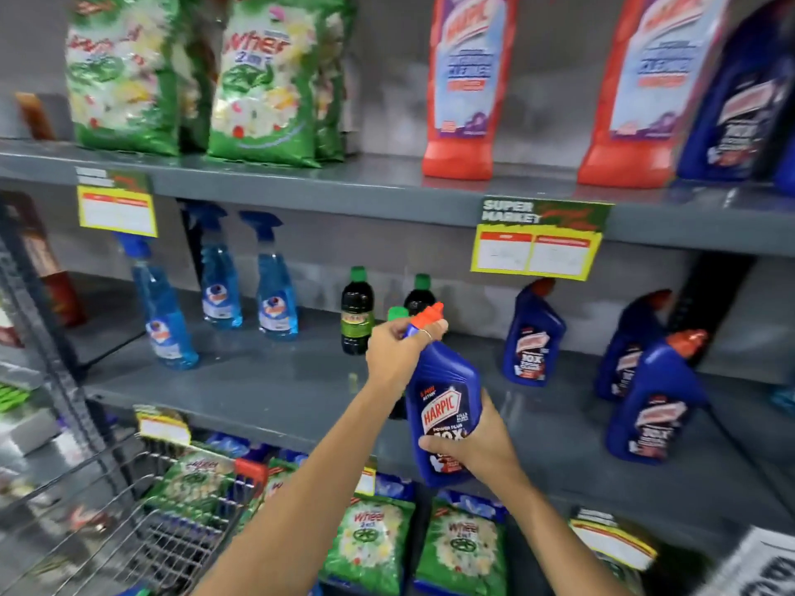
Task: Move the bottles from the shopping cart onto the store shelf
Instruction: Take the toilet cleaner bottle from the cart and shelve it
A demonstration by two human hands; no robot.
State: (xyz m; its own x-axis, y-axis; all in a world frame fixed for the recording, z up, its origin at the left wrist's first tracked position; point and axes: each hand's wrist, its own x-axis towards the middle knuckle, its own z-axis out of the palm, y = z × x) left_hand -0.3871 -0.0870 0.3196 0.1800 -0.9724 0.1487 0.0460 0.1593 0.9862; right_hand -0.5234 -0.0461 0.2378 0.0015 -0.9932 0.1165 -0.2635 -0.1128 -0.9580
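Note:
I hold a dark blue Harpic bottle (pixel 445 397) with an orange-red cap in both hands, tilted, just in front of the grey middle shelf (pixel 266 389). My left hand (pixel 398 352) grips its neck below the cap. My right hand (pixel 475 445) wraps its lower body from the right. Three matching blue Harpic bottles (pixel 533 337) stand on the middle shelf to the right. The wire shopping cart (pixel 142 522) is at the lower left, and I cannot tell what lies in it.
Blue spray bottles (pixel 275 294) and dark green-capped bottles (pixel 356 316) stand on the middle shelf's left and centre. Red bottles (pixel 466 88) and green detergent bags (pixel 262 75) fill the top shelf. More green bags (pixel 370 548) lie on the bottom shelf. Yellow price tags (pixel 535 251) hang from shelf edges.

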